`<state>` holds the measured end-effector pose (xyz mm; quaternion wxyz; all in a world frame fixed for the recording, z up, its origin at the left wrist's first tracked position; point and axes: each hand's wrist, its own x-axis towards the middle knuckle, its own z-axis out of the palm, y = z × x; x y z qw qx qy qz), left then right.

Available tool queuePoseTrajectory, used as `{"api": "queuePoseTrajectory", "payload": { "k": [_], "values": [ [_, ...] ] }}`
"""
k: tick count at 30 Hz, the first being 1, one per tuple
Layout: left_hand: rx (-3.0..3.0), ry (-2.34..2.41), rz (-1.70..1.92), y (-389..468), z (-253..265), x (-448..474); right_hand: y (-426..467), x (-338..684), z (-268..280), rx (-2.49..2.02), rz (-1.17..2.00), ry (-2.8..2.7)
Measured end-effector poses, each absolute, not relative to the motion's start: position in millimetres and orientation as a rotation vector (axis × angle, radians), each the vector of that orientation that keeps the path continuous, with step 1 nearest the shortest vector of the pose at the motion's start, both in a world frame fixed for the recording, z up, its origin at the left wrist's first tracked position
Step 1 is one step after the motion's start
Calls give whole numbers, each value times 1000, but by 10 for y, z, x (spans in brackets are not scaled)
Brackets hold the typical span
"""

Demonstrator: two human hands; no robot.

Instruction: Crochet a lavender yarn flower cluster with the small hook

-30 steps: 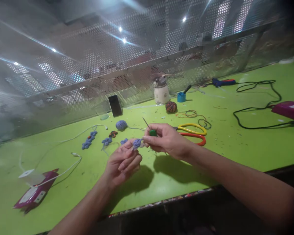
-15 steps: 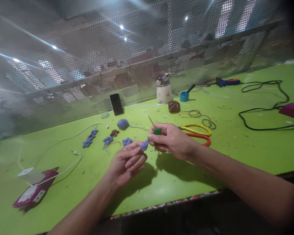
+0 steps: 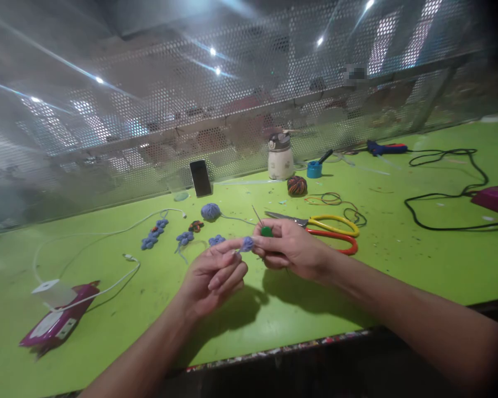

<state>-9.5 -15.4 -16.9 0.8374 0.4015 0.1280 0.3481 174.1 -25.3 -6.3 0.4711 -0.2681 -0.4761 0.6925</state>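
Between thumb and fingertips, my left hand [image 3: 218, 276] pinches a small purple crocheted piece [image 3: 247, 244] and its yarn. My right hand [image 3: 290, 246] is closed around a green-handled crochet hook [image 3: 267, 231], whose thin metal shaft points up and away from the piece. The right fingertips also touch the piece's edge. A strand runs from a purple yarn ball [image 3: 210, 211] toward my right hand. Behind the left hand lies a purple crocheted flower [image 3: 216, 240]. Scissors [image 3: 334, 225] with yellow and red handles lie just beyond my right hand.
More crocheted flowers [image 3: 154, 234] lie to the left. A phone [image 3: 200, 178] leans against the mesh screen; a bottle [image 3: 281, 157], a dark multicoloured yarn ball [image 3: 297, 186] and a blue pot [image 3: 314, 169] stand rightward. Power strips [image 3: 60, 320] and cables lie at both sides, with a glue gun [image 3: 386, 148] far right.
The purple piece has turned between my fingers and now looks rounder. My right hand has shifted slightly, and the scissor blades show more. The whole view has tilted a little.
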Motion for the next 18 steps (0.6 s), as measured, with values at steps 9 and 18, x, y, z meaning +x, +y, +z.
{"api": "queuePoseTrajectory", "payload": {
  "k": [9,18],
  "values": [
    [781,393,875,-107,-172,-51,-208,1768,-114,-751,1684,-1161],
    [861,573,908,-8,-226,-70,-227,1814,-67,-820,1639,-1207]
  ]
}}
